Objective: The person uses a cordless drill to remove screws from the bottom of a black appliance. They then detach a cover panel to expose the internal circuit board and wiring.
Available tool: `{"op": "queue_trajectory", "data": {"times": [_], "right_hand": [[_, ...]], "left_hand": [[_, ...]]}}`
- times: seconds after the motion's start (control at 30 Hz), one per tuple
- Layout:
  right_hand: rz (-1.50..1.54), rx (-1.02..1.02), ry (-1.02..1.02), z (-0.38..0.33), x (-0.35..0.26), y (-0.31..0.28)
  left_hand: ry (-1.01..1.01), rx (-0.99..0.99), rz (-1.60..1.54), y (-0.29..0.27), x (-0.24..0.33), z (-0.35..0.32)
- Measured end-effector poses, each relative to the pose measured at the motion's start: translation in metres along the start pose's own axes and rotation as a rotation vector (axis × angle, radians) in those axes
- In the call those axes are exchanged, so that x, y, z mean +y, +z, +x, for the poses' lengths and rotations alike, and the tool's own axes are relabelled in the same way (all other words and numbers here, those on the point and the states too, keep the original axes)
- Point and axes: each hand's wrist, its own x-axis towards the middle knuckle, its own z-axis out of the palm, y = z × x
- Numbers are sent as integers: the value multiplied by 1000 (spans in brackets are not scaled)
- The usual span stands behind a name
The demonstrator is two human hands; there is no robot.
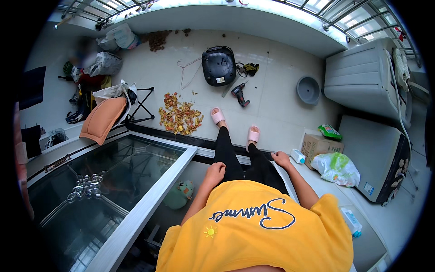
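Observation:
I look straight down at my yellow shirt, black trousers and pink slippers [218, 116] on a white tiled floor. My left hand [215, 172] rests on my left thigh with the fingers curled and nothing in it. My right hand [282, 158] lies on my right thigh, fingers loosely bent, holding nothing. Ahead of my feet lie a cordless drill [240, 94] and a black rice cooker [219, 65]. A pile of dried red and yellow pieces [180, 115] is spread on the floor left of my feet.
A glass sliding door [113, 181] with a pale frame fills the lower left. At the right stand a washing machine [364, 75], a cardboard box [319, 146], a plastic bag [337, 167] and a grey basin [308, 89]. Bags, a wire hanger and a folding rack sit at the left.

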Motion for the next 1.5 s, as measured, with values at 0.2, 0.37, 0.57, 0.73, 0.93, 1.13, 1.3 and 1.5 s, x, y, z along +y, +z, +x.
{"op": "queue_trajectory", "data": {"times": [0.2,0.37,0.57,0.73,0.93,1.13,1.3,1.5], "right_hand": [[343,-186,411,11,-11,36],[459,25,327,44,-17,58],[249,157,291,61,-87,18],[196,35,187,84,-83,-1],[70,-111,122,111,-69,-62],[88,-69,113,182,-33,-106],[4,89,41,241,-46,-124],[41,68,7,265,-59,-79]], "left_hand": [[-136,76,-50,-46,-58,35],[-102,43,35,-80,-79,68],[-273,-91,90,-101,-74,99],[-385,-206,278,-90,-27,121],[-393,-229,281,-60,4,145],[-351,-372,-55,-78,30,194],[-130,51,2,-78,17,249],[-103,30,128,-71,-22,293]]}}
